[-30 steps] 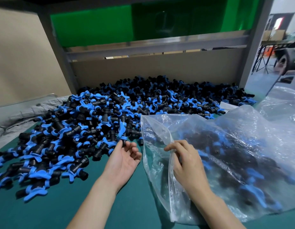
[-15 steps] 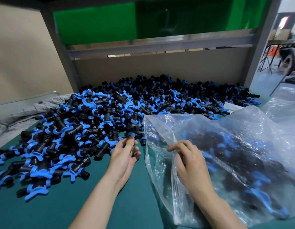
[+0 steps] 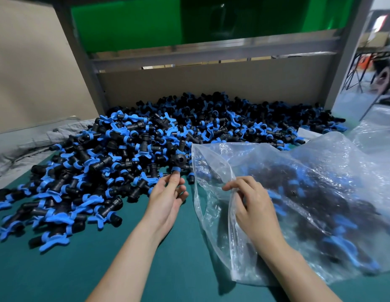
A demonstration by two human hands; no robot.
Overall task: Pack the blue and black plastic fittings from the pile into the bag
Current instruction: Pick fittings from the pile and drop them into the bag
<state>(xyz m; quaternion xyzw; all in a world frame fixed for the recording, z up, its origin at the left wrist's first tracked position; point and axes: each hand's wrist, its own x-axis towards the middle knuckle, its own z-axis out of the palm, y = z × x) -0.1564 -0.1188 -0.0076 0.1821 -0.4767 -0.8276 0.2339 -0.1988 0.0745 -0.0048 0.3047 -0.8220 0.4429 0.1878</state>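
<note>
Pinching a blue-ringed black fitting (image 3: 178, 160) at the edge of the pile (image 3: 124, 153) with the left hand (image 3: 168, 197), gripping the clear plastic bag (image 3: 320, 171) by its rim with the right hand (image 3: 253, 205), probably to keep the mouth open close by.

2 bare forearms reach forward from the lower edge, well apart. The left hand (image 3: 168, 197) lies palm half up, its fingers (image 3: 175, 177) stretched almost straight, tips touching the blue collar of 1 fitting (image 3: 178, 161); whether they pinch it cannot be told. The right hand (image 3: 253, 205) is back up, wrist slightly bent, fingers curled, thumb and forefinger pinching the bag (image 3: 211, 162) at its rim.
</note>
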